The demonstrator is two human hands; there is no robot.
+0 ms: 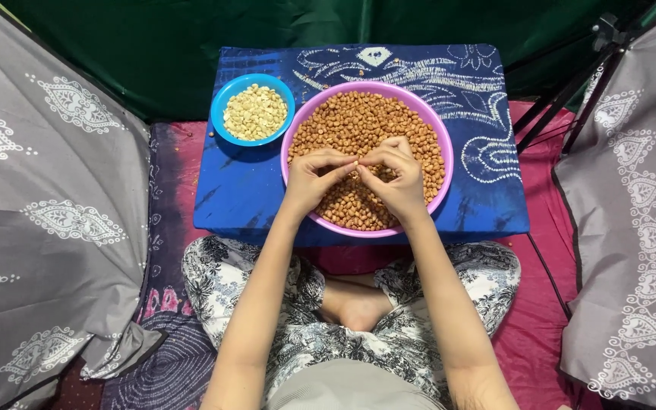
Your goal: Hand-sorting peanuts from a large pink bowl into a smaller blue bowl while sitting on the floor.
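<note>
I sit cross-legged with both hands over the pink bowl (440, 171) of brown-skinned peanuts (358, 121), my left hand (314, 178) and right hand (398, 176) brought together so the fingertips meet above the heap, pinched on what looks like a single nut, though it is too small to make out for certain. The bowl rests on the low desk (241, 197) draped in a blue patterned cloth, and just beside it on my left, nearly touching, stands the small blue bowl (222, 99) of pale skinned kernels (255, 112). The main risk I see is the nut slipping: it is tiny, my grip is only fingertip to fingertip, and if I press unevenly it could shoot out and drop back among the unskinned ones, or bounce off onto the red mat (540, 319). Loose skins could also fall into the heap, since I work right over it. The pink bowl hangs a little over the near edge of the desk, close to my wrists, so a heavy forearm or a bump from my knee could tip it toward my lap. Carrying a kernel across to the blue bowl, I might drop it on the cloth between them.
</note>
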